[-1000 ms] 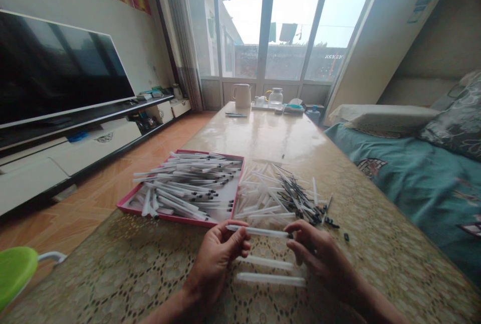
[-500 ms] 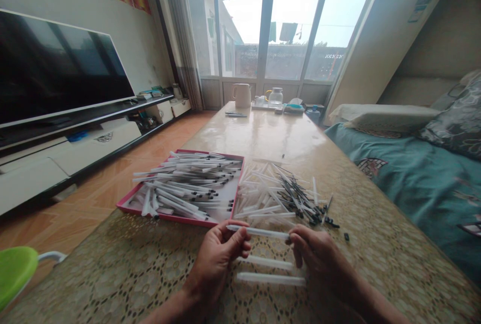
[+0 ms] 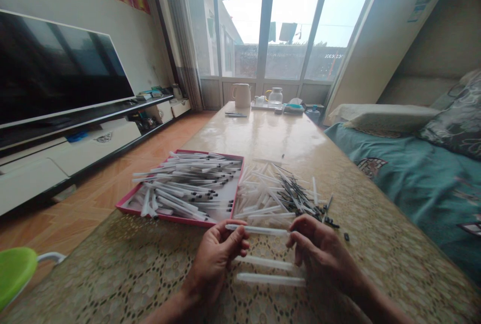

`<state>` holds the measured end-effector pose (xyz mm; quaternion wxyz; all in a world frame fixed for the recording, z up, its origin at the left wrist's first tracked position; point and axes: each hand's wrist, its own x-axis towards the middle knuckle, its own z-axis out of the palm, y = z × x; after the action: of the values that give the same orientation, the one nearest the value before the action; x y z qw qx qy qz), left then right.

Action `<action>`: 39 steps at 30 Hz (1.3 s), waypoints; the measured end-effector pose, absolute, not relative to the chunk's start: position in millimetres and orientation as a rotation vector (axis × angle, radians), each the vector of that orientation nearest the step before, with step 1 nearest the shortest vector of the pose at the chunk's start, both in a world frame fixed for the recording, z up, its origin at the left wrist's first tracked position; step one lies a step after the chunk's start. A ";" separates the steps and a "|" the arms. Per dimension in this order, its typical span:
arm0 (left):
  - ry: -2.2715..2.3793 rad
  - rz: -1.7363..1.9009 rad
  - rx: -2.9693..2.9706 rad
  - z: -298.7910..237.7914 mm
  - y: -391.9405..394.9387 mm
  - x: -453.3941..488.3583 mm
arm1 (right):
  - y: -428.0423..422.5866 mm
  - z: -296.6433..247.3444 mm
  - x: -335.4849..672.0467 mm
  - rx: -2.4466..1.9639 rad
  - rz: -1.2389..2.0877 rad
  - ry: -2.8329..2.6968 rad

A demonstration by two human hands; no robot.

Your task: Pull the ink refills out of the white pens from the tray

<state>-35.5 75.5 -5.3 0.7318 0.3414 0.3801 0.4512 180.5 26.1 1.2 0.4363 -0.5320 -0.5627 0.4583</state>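
Left hand (image 3: pixel 218 259) pinches one end of a clear pen barrel (image 3: pixel 259 230) and right hand (image 3: pixel 319 251) pinches the other, level just above the tabletop (image 3: pixel 376 244). At 11 o'clock, a pink tray (image 3: pixel 165 217) is heaped with pens, seemingly assembled. At 12 o'clock, a sizeable pile of barrels and black refills (image 3: pixel 278 196) lies unsorted. Two spare barrels (image 3: pixel 268 279) lie beneath the hands.

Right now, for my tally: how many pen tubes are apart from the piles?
3: held tube between left hand and right hand; two tubes on the table beneath. Hands could hide more.
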 end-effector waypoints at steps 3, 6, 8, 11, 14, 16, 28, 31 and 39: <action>0.824 0.982 0.761 -6.4 75.8 -35.4 | 26.3 5.2 175.3 -1.293 1.295 -1.257; 0.810 0.974 0.746 -5.4 75.8 -35.1 | 26.2 8.4 174.4 -1.284 1.325 -1.227; 0.796 0.980 0.728 -4.2 75.6 -35.0 | 26.2 10.3 178.3 -1.291 1.306 -1.220; 0.787 0.989 0.714 -3.5 75.2 -35.1 | 26.7 12.8 187.9 -1.334 1.252 -1.227; 0.787 0.981 0.727 -4.1 74.9 -35.4 | 27.5 12.9 192.4 -1.351 1.236 -1.237; 0.780 0.976 0.741 -4.7 74.9 -35.3 | 27.6 11.5 190.0 -1.346 1.263 -1.267; 0.813 1.014 0.699 3.8 72.1 -34.6 | 33.2 13.9 230.0 -1.377 1.042 -1.115; 0.841 1.036 0.687 7.3 71.8 -33.8 | 38.1 10.7 263.0 -1.381 0.894 -0.926; 0.826 0.976 0.902 6.4 68.9 -28.4 | 57.5 -12.5 258.7 -1.554 0.420 -0.902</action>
<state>-28.4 68.9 6.4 0.7091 0.4064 0.3722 0.4399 258.7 57.5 -12.5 0.6036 -0.6715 -0.3897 0.1812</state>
